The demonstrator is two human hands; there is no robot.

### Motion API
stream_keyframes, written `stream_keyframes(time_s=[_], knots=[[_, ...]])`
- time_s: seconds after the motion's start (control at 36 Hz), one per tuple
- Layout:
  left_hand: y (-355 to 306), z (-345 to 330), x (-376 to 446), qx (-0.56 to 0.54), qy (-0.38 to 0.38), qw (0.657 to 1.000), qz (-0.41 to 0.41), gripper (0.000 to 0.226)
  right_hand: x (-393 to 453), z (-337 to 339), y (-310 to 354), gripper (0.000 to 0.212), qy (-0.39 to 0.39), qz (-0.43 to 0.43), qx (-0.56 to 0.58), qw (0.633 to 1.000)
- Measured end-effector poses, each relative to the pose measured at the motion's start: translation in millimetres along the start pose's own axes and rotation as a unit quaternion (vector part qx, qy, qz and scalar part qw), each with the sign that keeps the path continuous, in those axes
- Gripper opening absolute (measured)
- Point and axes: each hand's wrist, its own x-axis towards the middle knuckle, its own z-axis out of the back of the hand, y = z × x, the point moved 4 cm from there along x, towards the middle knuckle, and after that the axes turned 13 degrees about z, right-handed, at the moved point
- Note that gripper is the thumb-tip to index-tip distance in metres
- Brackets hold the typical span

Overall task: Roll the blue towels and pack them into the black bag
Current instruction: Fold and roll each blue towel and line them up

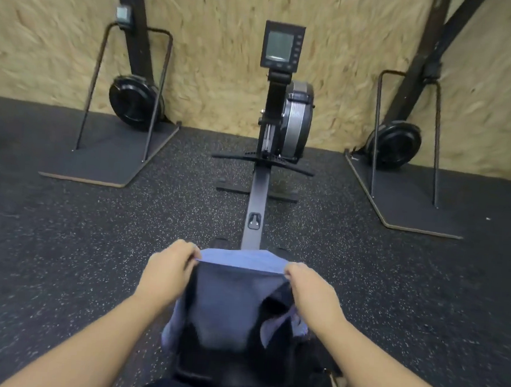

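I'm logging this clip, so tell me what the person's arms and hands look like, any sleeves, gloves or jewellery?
Both forearms are bare with no sleeves in view. The left hand and right hand wear no gloves, and no rings, watch or wristbands show.

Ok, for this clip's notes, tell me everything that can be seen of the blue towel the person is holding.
The blue towel is soft, light blue cloth, held up and spread by its top edge: the left hand pinches one corner, the right hand the other. The edge runs taut between them. The cloth hangs down towards the person, looking darker in shadow, with paler folds at both sides. It is not rolled yet. Motion blur hides finer texture.
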Motion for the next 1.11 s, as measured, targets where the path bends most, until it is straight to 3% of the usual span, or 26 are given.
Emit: stream_keyframes(time_s=[0.33,0.47,0.67,0.86,1.11], knots=[[-40,89,-75,0.026,-0.062,0.997,-0.043,0.021,-85,102,49,0.020,-0.121,-0.011,-0.040,0.992],[-39,115,-95,0.000,-0.085,0.996,-0.024,0.030,-114,127,71,0.022,-0.173,-0.002,-0.040,0.984],[-21,135,-127,-0.047,-0.087,0.995,0.023,0.017,-156,143,96,0.016,-0.238,0.046,-0.002,0.970],[-33,161,-165,-0.004,-0.142,0.990,-0.019,0.018,-193,168,121,0.015,-0.282,0.071,0.027,0.956],[-54,206,-167,-0.053,-0.191,0.978,-0.058,0.028,-215,203,120,0.013,-0.320,0.058,0.050,0.944]])
